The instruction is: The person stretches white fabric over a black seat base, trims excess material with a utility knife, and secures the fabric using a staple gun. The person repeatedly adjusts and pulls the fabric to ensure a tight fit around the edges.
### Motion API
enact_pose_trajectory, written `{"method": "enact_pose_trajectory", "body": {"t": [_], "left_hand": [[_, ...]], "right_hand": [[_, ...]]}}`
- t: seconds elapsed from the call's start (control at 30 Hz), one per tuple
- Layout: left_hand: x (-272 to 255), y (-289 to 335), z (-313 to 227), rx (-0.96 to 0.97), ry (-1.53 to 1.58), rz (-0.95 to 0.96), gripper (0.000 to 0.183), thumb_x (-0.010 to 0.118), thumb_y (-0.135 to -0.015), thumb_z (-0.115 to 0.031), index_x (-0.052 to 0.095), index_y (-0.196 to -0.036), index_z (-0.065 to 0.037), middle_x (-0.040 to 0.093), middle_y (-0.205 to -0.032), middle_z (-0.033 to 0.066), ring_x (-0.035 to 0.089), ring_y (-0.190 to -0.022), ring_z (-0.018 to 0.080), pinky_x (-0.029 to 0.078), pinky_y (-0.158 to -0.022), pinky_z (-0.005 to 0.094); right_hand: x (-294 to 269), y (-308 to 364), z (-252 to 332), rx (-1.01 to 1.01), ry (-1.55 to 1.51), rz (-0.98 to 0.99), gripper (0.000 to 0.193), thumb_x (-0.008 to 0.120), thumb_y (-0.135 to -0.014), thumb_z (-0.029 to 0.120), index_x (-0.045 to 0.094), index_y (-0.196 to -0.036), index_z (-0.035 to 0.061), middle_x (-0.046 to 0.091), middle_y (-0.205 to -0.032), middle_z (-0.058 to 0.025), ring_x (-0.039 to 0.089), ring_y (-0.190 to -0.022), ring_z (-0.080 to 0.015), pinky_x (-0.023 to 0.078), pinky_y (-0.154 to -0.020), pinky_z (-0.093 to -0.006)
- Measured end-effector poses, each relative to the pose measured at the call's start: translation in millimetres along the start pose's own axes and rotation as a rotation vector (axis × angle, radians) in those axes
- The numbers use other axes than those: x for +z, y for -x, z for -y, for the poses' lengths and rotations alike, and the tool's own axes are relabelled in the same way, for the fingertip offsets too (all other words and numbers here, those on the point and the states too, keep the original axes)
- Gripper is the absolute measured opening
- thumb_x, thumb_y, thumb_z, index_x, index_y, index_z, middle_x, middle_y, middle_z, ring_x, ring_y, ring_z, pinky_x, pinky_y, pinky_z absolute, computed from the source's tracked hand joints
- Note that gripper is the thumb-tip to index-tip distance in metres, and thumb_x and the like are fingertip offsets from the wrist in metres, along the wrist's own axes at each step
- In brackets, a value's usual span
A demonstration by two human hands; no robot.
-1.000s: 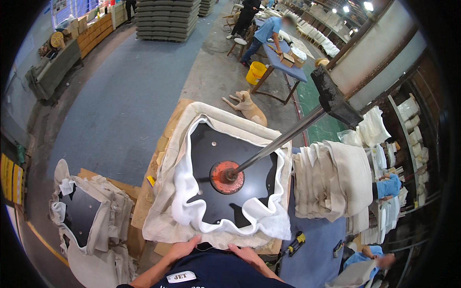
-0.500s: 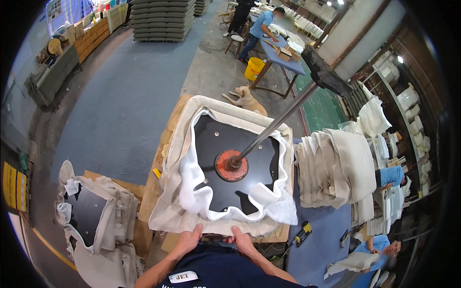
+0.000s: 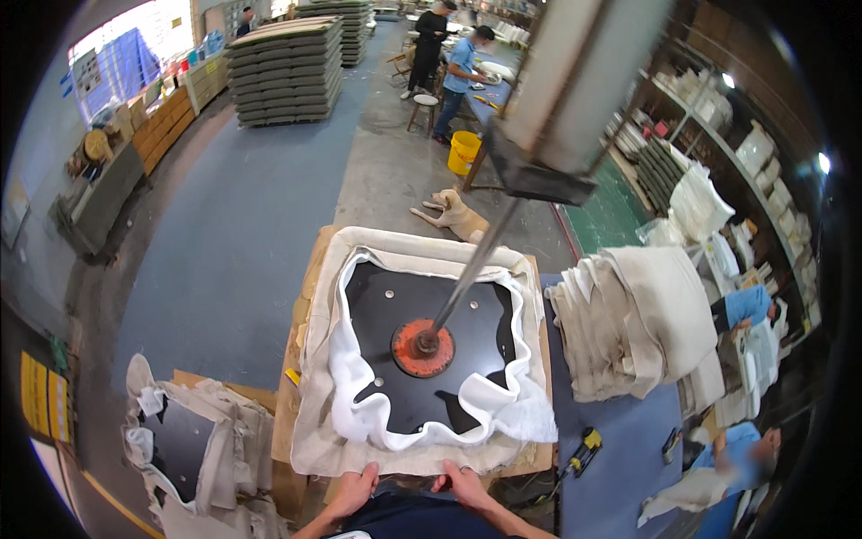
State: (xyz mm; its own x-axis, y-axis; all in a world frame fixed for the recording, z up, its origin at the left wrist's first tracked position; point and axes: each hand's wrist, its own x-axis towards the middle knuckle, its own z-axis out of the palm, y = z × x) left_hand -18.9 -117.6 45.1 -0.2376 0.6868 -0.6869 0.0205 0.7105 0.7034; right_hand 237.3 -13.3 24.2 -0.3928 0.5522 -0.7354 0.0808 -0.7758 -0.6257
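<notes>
A seat cushion lies upside down before me. Its beige fabric cover [image 3: 314, 440] is spread round the sides, with wavy white padding [image 3: 359, 422] standing up inside it. A black board [image 3: 404, 292] fills the middle. An orange-red press disc [image 3: 422, 349] on a slanted metal rod [image 3: 476, 260] rests on the board. At the near edge, my left hand [image 3: 356, 488] is closed on the fabric's hem, thumb on top. My right hand [image 3: 464, 483], a little to the right, likewise grips the hem; its fingertips are partly hidden under the cloth.
Right of the cushion, a blue table [image 3: 611, 467] bears stacked beige covers [image 3: 620, 323] and a yellow-black tool [image 3: 585, 449]. Another black-boarded cushion [image 3: 184, 440] lies at lower left. A dog [image 3: 458, 216] lies beyond the bench; co-workers stand at far tables and at right.
My view has tilted up, so the cushion and my hands appear lower. Both hands stay at the near hem, and the disc remains on the board.
</notes>
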Motion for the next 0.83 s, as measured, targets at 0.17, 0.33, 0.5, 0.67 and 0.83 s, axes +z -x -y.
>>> {"method": "enact_pose_trajectory", "body": {"t": [0.17,0.33,0.5,0.67,0.83], "left_hand": [[6,4,11,-0.005,0.009,0.085,0.050,0.053,-0.104,-0.045,0.068,-0.080,-0.003,0.063,-0.067,0.0086,0.062,-0.064,0.0202,0.050,-0.068,0.0374],[51,40,-26,0.175,-0.518,0.318,0.031,0.059,-0.102,-0.032,0.071,-0.092,-0.006,0.067,-0.079,0.0125,0.066,-0.070,0.0242,0.052,-0.070,0.0391],[117,71,-76,0.419,-0.775,0.257,0.020,0.064,-0.097,-0.022,0.071,-0.109,-0.007,0.065,-0.106,0.0150,0.067,-0.089,0.0309,0.055,-0.080,0.0392],[147,63,-86,0.767,-0.893,0.413,0.023,0.062,-0.098,-0.024,0.070,-0.111,-0.007,0.067,-0.109,0.0152,0.068,-0.094,0.0319,0.055,-0.084,0.0400],[172,59,-106,0.466,-0.816,0.675,0.027,0.059,-0.100,-0.027,0.069,-0.116,-0.008,0.070,-0.107,0.0144,0.068,-0.100,0.0310,0.054,-0.087,0.0395]], "right_hand": [[-54,20,-8,-0.044,0.046,-0.008,0.051,0.049,-0.109,0.043,0.065,-0.093,-0.0019,0.073,-0.090,-0.0136,0.071,-0.078,-0.0219,0.058,-0.076,-0.0357],[-129,34,-55,-0.085,0.321,-0.122,0.042,0.057,-0.105,0.039,0.072,-0.095,0.0015,0.073,-0.083,-0.0072,0.071,-0.076,-0.0153,0.056,-0.069,-0.0307],[-191,83,-84,-0.206,0.422,-0.350,0.042,0.060,-0.101,0.038,0.071,-0.090,-0.0009,0.071,-0.076,-0.0083,0.067,-0.071,-0.0168,0.053,-0.066,-0.0340],[-242,98,-138,-0.307,0.330,-0.550,0.036,0.059,-0.099,0.026,0.069,-0.079,-0.0013,0.069,-0.070,-0.0082,0.067,-0.068,-0.0159,0.052,-0.064,-0.0341],[-275,99,-225,-0.190,-0.032,-0.679,0.039,0.054,-0.103,0.024,0.068,-0.080,-0.0040,0.069,-0.069,-0.0133,0.065,-0.055,-0.0184,0.052,-0.054,-0.0329]]}}
